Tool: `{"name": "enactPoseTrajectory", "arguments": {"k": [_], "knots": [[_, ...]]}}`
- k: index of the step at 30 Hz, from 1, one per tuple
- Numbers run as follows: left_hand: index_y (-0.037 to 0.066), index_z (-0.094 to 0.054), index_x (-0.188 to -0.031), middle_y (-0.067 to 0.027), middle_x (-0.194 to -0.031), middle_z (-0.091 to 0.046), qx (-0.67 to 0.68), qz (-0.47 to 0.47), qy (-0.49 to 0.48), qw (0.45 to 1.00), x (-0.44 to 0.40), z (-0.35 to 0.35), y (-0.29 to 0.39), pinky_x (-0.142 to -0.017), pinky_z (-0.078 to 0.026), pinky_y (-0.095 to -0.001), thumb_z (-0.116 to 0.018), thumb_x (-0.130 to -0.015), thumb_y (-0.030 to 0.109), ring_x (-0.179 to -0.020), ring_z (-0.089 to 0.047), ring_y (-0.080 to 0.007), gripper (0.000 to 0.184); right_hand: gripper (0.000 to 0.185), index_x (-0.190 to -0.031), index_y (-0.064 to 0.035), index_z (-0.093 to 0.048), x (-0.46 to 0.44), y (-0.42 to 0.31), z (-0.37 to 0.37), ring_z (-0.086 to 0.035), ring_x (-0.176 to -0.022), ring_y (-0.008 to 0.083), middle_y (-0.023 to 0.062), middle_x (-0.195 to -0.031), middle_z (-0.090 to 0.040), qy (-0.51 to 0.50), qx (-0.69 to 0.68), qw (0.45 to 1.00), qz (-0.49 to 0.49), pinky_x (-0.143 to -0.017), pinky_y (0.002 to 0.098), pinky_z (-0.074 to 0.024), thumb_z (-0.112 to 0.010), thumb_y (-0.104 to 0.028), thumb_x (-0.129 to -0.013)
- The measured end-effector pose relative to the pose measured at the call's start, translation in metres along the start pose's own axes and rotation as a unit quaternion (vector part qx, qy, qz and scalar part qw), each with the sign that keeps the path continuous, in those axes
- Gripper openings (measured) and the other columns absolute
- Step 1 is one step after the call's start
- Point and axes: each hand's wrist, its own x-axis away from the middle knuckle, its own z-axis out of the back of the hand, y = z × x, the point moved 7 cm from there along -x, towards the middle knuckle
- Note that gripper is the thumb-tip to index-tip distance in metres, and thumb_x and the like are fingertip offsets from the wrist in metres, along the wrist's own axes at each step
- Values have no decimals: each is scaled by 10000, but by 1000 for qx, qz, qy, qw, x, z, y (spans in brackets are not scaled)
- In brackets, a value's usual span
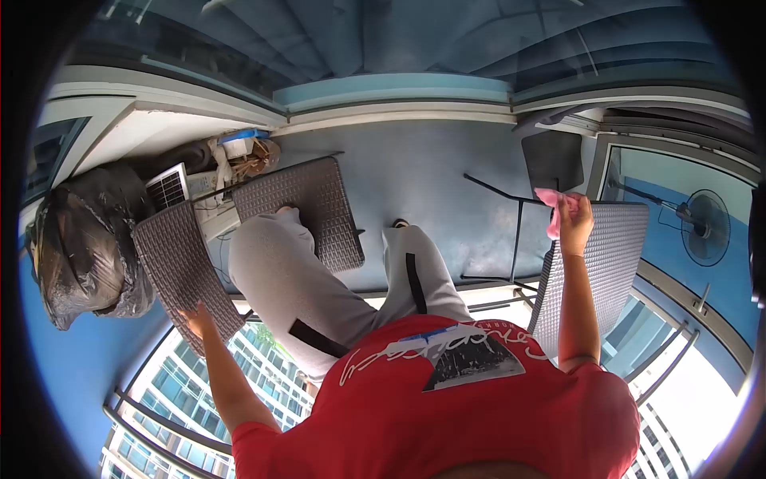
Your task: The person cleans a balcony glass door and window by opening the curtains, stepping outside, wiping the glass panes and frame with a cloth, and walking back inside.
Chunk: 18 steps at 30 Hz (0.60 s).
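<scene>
The right hand (577,227) pinches a bunched pink cloth (554,209) by the upper corner of 1 woven chair (604,255), while the left hand (195,321) lies at the edge of a 2nd chair's back (177,247), its grip there impossible to tell.

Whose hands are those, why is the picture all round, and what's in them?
They're a person's own bare hands, not a robot's. A camera on the head looks down, so you see a red shirt and grey trousers; its wide view probably makes everything curve. The right hand holds a pink cloth by a woven panel. The left hand is at another woven panel. A thin dark frame stands on the floor.
</scene>
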Motion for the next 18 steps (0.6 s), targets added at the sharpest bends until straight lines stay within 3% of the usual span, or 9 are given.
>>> {"name": "enactPoseTrajectory", "arguments": {"k": [3,4,7,9,11,12,15,18], "knots": [[170,-167,-1461,-233,-1378,-363,-126,4,16,992,31,7,-3,-957,-396,-515,-589,-777,529,-1216,-410,-441,880,294,-928,-39,-603,20,67,7,-598,-841,298,121,-894,-611,-10,-7,997,-82,-757,375,-477,-714,-269,-783],[191,-204,-1454,-264,-1364,-350,-129,46,11,991,53,22,8,-980,-372,-515,-597,-760,542,-1213,-417,-434,871,333,-957,-38,-592,26,84,4,-587,-877,309,131,-934,-597,-6,9,997,-76,-782,381,-469,-719,-288,-777],[238,-235,-1445,-273,-1387,-299,-178,24,74,981,64,55,5,-992,-357,-513,-604,-758,527,-1221,-398,-442,832,532,-1095,-71,-528,52,120,-14,-572,-919,342,144,-1022,-554,-6,70,997,-37,-784,414,-472,-733,-404,-734],[196,-219,-1453,-246,-1401,-302,-154,92,40,983,55,72,-20,-980,-359,-510,-576,-757,560,-1233,-400,-397,863,542,-1129,-107,-510,55,124,-21,-572,-919,354,139,-1030,-541,-14,109,992,-66,-728,441,-488,-704,-439,-747],[158,-207,-1456,-248,-1392,-321,-172,96,60,978,43,82,-48,-956,-384,-513,-572,-757,563,-1235,-408,-379,886,515,-1135,-132,-511,59,121,-26,-575,-907,361,133,-1028,-530,13,134,989,-61,-679,461,-494,-674,-453,-767],[157,-204,-1456,-244,-1384,-337,-129,139,9,982,48,77,-56,-971,-387,-496,-595,-758,520,-1245,-402,-366,879,493,-1139,-138,-513,60,121,-25,-576,-896,358,128,-1025,-523,8,147,986,-77,-679,456,-495,-664,-441,-780],[154,-179,-1461,-251,-1388,-332,-28,133,-34,990,77,50,-47,-1003,-375,-461,-615,-757,463,-1252,-397,-363,884,495,-1150,-150,-512,62,121,-24,-576,-901,355,123,-1024,-524,18,118,992,-50,-678,453,-496,-661,-445,-782],[150,-140,-1466,-261,-1406,-301,-7,74,7,997,68,45,-27,-1025,-362,-432,-634,-745,428,-1267,-370,-387,917,493,-1147,-165,-518,64,125,-27,-575,-916,350,108,-1045,-529,13,128,989,-68,-683,453,-496,-664,-455,-777]]}}
